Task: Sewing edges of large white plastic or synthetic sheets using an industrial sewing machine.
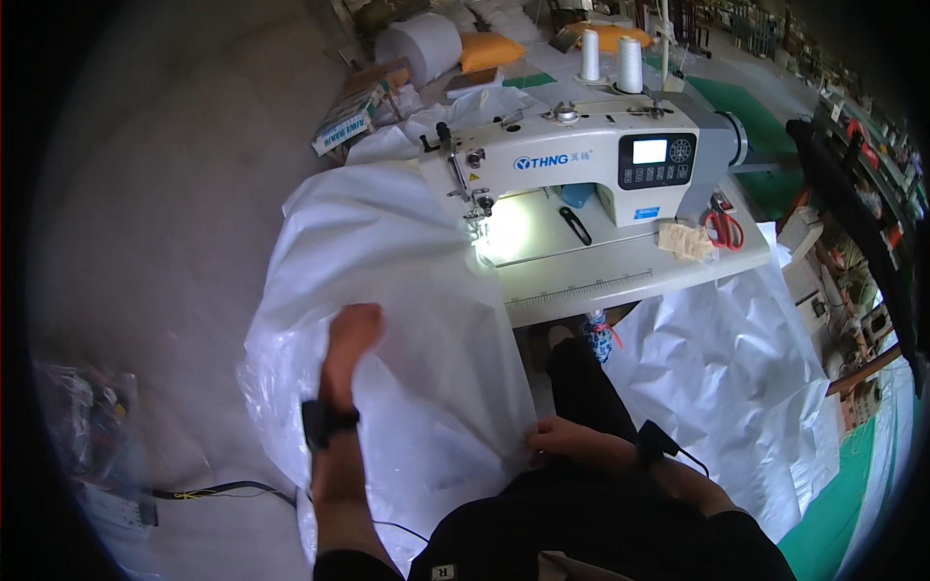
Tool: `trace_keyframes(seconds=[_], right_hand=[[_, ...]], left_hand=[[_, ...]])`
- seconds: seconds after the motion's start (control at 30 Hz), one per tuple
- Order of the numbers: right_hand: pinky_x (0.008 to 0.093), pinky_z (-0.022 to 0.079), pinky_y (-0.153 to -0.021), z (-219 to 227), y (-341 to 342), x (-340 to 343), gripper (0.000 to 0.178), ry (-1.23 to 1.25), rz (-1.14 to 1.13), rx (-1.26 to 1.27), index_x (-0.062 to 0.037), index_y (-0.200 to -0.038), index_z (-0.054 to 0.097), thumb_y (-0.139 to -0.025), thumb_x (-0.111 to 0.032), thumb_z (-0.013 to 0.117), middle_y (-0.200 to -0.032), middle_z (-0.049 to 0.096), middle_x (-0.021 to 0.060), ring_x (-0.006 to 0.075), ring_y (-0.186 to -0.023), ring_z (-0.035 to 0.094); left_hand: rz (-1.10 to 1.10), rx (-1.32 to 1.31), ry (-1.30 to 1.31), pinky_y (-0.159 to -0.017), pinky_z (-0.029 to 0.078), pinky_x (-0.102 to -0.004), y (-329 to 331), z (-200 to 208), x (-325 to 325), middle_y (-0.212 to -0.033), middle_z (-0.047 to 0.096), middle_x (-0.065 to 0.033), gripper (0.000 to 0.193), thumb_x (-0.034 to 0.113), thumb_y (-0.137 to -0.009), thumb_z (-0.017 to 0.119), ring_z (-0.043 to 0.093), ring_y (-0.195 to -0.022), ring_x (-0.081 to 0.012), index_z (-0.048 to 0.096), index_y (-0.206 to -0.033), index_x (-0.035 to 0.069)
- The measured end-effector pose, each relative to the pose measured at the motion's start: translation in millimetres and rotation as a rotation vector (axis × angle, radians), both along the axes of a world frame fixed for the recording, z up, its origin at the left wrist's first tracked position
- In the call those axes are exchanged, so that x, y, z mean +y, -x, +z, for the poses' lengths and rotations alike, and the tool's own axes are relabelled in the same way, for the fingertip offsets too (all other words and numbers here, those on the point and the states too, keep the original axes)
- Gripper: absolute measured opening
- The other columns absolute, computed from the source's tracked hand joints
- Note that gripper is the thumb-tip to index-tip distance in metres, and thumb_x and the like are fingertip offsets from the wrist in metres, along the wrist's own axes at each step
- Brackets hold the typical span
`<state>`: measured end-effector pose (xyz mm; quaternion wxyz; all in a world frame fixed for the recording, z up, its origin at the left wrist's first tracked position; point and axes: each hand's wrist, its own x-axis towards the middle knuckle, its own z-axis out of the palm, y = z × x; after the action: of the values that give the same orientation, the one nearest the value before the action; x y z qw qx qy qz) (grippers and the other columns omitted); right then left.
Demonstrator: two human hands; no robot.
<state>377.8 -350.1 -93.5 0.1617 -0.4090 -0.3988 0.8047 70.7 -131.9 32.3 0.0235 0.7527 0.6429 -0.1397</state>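
Observation:
A large sheet of white, slightly shiny plastic-like fabric [426, 358] hangs over the left end of the sewing machine's table and drapes down toward my lap. Its upper part lies under the needle area of a white sewing machine [542, 145], where a lamp shines. My left hand [356, 329] rests against the sheet's left half; its fingers are blurred and partly hidden. Close to my lap, my right hand [562, 438] pinches the sheet's right edge, thumb and fingers closed on it.
On the machine bed lie black thread snips [575, 226], red-handled scissors [724, 229] and a beige scrap [685, 240]. Two white thread cones [629, 66] stand behind the machine. More white sheeting [722, 358] hangs at the right. A black cable [228, 488] crosses the floor.

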Motion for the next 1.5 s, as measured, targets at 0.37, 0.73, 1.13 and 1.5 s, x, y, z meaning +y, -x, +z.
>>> trace_keyframes(seconds=[0.37, 0.73, 1.13, 1.5], right_hand=[[0.0317, 0.048, -0.068, -16.7, 32.3, 60.5, 0.027, -0.236, -0.657, 0.169, -0.0022, -0.107, 0.059, -0.089, -0.022, 0.056, -0.089, 0.061, 0.0054, 0.0137, -0.079, 0.057], [0.0366, 0.047, -0.068, 0.9, 30.4, 61.9, 0.020, -0.705, -0.652, -0.302, 0.0003, -0.092, 0.056, -0.092, -0.018, 0.048, -0.079, 0.059, 0.0207, 0.0280, -0.071, 0.060], [0.0412, 0.049, -0.070, 18.3, 23.1, 43.3, 0.025, -0.726, -0.662, -0.375, -0.0014, -0.107, 0.056, -0.090, -0.019, 0.048, -0.082, 0.062, 0.0234, 0.0374, -0.080, 0.064], [0.0403, 0.052, -0.059, 33.2, 29.9, 37.7, 0.046, -0.848, -0.494, -0.571, 0.0012, -0.131, 0.041, -0.089, -0.015, 0.047, -0.078, 0.062, 0.0281, 0.0353, -0.067, 0.065]], left_hand=[[0.038, -0.439, -0.216, -0.069, 0.047, -0.0496, -129.2, -59.2, -158.0, -0.075, 0.063, -0.0200, 0.021, 0.025, -0.090, 0.052, 0.062, -0.073, -0.0404, 0.060, -0.089, 0.005], [-0.116, -0.897, -0.029, -0.065, 0.046, -0.0429, -147.4, -70.1, -179.8, -0.079, 0.059, -0.0229, 0.013, 0.011, -0.084, 0.056, 0.059, -0.075, -0.0409, 0.056, -0.087, -0.001], [-0.477, -0.235, -0.823, -0.090, 0.039, -0.0454, -173.1, 24.9, -131.6, -0.114, 0.051, -0.0113, 0.049, 0.016, -0.070, 0.071, 0.048, -0.110, -0.0310, 0.050, -0.114, 0.007], [-0.235, -0.791, -0.571, -0.049, 0.043, -0.0367, -159.9, -105.6, -67.4, -0.062, 0.057, -0.0086, 0.012, 0.016, -0.084, 0.058, 0.054, -0.051, -0.0255, 0.059, -0.080, 0.005]])
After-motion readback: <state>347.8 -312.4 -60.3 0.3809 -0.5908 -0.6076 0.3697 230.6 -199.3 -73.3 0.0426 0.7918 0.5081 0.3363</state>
